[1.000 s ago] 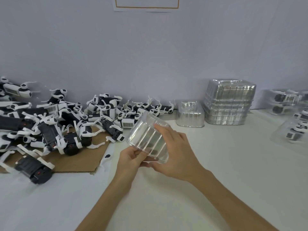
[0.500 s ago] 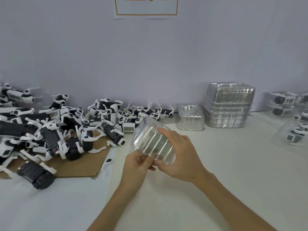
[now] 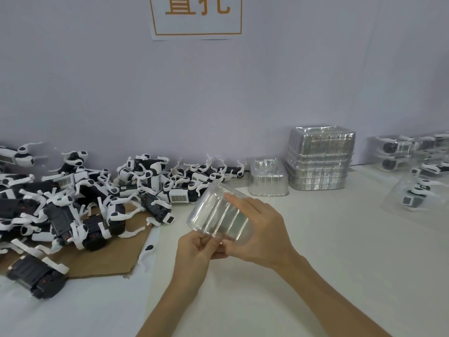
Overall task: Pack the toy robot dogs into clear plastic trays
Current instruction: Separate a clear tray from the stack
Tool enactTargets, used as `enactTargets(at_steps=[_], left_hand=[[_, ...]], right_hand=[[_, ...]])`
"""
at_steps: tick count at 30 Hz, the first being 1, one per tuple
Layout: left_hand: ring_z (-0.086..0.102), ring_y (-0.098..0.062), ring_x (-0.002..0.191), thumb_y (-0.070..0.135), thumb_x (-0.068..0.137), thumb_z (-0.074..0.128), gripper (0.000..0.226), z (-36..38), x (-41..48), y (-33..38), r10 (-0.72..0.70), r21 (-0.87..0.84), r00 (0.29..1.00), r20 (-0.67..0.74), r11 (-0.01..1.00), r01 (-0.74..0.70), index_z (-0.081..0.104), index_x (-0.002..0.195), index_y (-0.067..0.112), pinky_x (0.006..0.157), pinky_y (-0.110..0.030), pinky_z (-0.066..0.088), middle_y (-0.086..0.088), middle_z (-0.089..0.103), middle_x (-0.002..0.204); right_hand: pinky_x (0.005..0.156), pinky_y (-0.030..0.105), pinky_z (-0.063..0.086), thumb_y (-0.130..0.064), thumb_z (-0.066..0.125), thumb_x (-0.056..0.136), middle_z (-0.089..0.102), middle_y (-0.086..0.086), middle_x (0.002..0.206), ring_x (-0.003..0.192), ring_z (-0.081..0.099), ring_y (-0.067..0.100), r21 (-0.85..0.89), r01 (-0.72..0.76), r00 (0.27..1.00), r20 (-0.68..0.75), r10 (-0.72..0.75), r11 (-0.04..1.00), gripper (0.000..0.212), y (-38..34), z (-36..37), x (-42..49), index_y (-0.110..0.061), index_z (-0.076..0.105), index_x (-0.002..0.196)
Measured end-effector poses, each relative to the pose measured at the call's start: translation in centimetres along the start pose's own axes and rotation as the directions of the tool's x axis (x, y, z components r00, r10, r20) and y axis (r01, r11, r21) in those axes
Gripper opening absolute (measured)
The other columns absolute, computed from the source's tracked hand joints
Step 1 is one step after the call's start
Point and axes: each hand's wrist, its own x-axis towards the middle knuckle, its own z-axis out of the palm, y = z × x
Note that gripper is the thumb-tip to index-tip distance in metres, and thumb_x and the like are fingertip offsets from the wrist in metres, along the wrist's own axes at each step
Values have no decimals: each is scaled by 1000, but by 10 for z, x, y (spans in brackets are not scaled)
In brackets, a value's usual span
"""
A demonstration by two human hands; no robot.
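held tray: a clear plastic tray (image 3: 217, 214) is held in the air above the table (image 3: 340, 259), near the middle of the view and just right of the dog pile.
tray direction: the tray is tilted, with one end raised and pointed away toward the wall and the other end lowered toward the hands. its ridges are seen running along that same up-and-away line, leaning a little to the right at the top. a ridged face is turned toward the camera; which side is the open one cannot be told.
left hand: the left hand (image 3: 194, 251) is closed on the tray's near lower edge, which is pinched between thumb and fingers.
right hand: the right hand (image 3: 261, 233) is wrapped round the tray's right side, with the fingers (image 3: 237, 199) laid across its upper part and the thumb at the lower edge. the tray is grasped by both hands.
toy dogs: a loose heap of black-and-white toy dogs (image 3: 85, 198) is spread over the left of the table up to the wall, partly on a sheet of cardboard (image 3: 107, 261). the dogs are lying at mixed angles, none in the held tray.
spare trays: a tall stack of trays (image 3: 320, 164) is set against the wall at the right, with a shorter stack (image 3: 267, 181) just beside it on its left.
packed trays: at the far right, packed trays (image 3: 413, 198) with dogs inside are lying on the table, well apart from the hands.
wall: a paper sign (image 3: 196, 18) with an orange border is fixed above.
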Motion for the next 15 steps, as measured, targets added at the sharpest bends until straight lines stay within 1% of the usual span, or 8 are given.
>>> enactTargets(at_steps=[2,3,5,6,7,9,11,15], left_hand=[[76,-31,74,-4,95,57,13,1,-2,-5,-10,30,1000,7,999,10,70,91,-6,64,-29,60,-18,76,79],[76,-29,71,-4,94,60,11,1,-3,-8,-27,68,1000,12,997,26,70,90,-4,63,-27,59,-17,76,76],[75,-25,67,-7,91,63,10,0,-5,-13,-85,105,996,20,991,83,71,88,0,62,-25,58,-14,76,74],[75,-25,67,-8,90,63,12,2,-6,-15,-106,98,994,23,990,103,71,89,1,62,-24,59,-14,76,74],[75,-26,69,-7,91,63,11,4,-6,-15,-114,93,993,32,989,111,71,90,0,62,-24,59,-15,76,75],[76,-29,72,-5,93,62,10,12,-6,-13,-106,88,994,37,991,102,71,92,0,63,-25,59,-17,76,76],[75,-29,72,-8,93,61,14,20,-2,-10,-57,87,998,25,995,54,71,90,1,62,-27,59,-17,75,77],[75,-25,72,-14,90,61,19,25,4,2,15,66,1000,24,998,-17,71,86,2,63,-28,58,-16,75,77]], right_hand=[[71,31,57,-28,79,63,72,-7,104,84,66,5,54,-23,997,-77,27,998,61,0,-4,5,-17,71,122],[67,32,58,-22,74,70,72,-7,98,76,64,1,116,-90,975,-194,111,989,46,5,-12,13,-18,72,116],[68,31,60,-13,66,79,71,-10,95,73,66,2,264,-220,839,-440,320,939,34,26,-36,26,-19,70,112],[73,26,59,-12,66,80,70,-12,100,78,68,3,263,-246,810,-473,347,933,38,36,-49,26,-17,68,118],[79,23,57,-14,68,81,68,-14,107,84,69,4,210,-240,848,-430,310,948,44,41,-58,21,-17,64,125],[87,29,53,-27,71,82,62,-16,120,99,66,4,169,-181,972,-122,202,969,56,31,-54,-1,-25,55,135],[100,32,44,-43,75,78,53,-17,135,120,55,3,152,-152,976,181,124,976,77,12,-34,-15,-30,42,146],[106,32,40,-41,77,74,43,-20,146,130,45,3,146,-161,960,252,121,976,100,9,-17,-15,-33,22,157]])
